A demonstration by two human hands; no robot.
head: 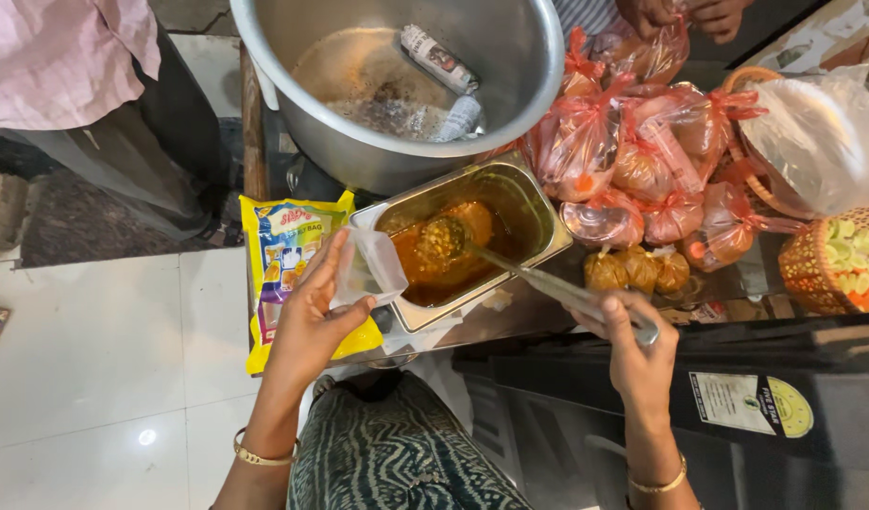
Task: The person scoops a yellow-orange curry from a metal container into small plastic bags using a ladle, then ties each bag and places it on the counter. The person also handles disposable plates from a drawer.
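A: Obs. 1. Where does the ladle (pixel 538 279) sit relative to the hands?

B: Its long axis runs diagonally, bowl up-left in the steel tray (pixel 538 203) of orange curry (pixel 434 269), handle down-right into the right hand (pixel 633 349). That hand is closed around the handle end, wrist bent, forearm coming up from below.

A: And the left hand (pixel 312 316)?

B: Gripping a small clear plastic bag (pixel 370 269), thumb and fingers pinching its near side, mouth held open and touching the tray's left rim. The bag lies just left of the ladle bowl (the bowl looks loaded, though I cannot tell how full).

A: Which hand is nearer the curry?

B: The left, just beside the tray; the right stands off along the handle at the bench edge.

A: Surroundings?

B: A big steel pot (pixel 510 85) behind the tray, tied red bags (pixel 633 161) to the right, a yellow packet (pixel 283 246) under the left wrist.
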